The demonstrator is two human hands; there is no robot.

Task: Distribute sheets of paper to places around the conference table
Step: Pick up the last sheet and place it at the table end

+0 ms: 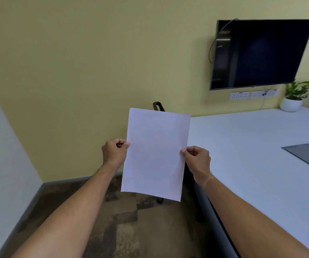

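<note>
A blank white rectangular sheet of paper (155, 153) is being held upright in the air, above the patterned brown carpet (127, 226), just left of the pale grey conference table (252, 146). Its left edge is being pinched by the left hand (115, 151), its right edge by the right hand (196, 161).

**Open desk to the right, chair ahead**

The desk (252, 142) lies broad and bare on the right; only a grey cover panel (307, 155) set flush in its top and a potted plant (292, 98) at the far edge break it. Straight ahead, behind the held paper (155, 155), a dark chair (157, 106) stands against the desk's corner. To the left, patterned carpet (112, 229) runs open to the yellow wall (75, 71).
</note>
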